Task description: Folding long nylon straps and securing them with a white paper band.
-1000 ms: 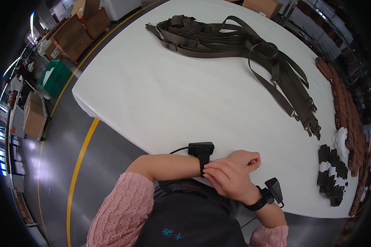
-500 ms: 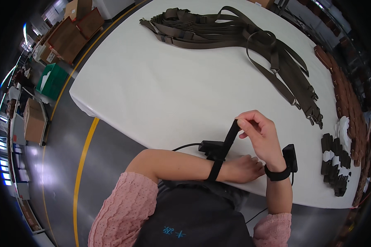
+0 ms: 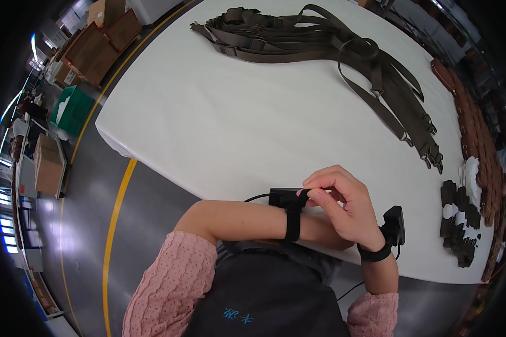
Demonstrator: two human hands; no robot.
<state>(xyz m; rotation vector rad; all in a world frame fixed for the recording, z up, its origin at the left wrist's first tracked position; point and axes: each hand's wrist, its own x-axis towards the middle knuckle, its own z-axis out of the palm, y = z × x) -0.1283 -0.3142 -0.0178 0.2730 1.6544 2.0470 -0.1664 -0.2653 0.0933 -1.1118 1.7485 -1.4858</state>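
My right hand (image 3: 346,208) pinches the end of a black wrist strap (image 3: 293,224) between thumb and fingertips. The strap goes round my left wrist, and a black box-shaped device (image 3: 280,196) sits there with a cable running off to the left. My left hand (image 3: 329,235) lies low over the table's near edge, and my right hand covers its fingers. Around my right wrist is a second black strap (image 3: 375,254), carrying another small black device (image 3: 394,224).
Dark olive webbing straps (image 3: 298,48) with metal clips lie bundled across the far side of the white table (image 3: 208,123). At the right are dark rolled straps with white bands (image 3: 458,219) and brown strap bundles (image 3: 472,129). Cartons (image 3: 49,163) and a green crate (image 3: 73,109) stand left.
The strap end, held up off the left wrist before, is now down close to the device. My right hand has moved left and down, covering my left fingers.
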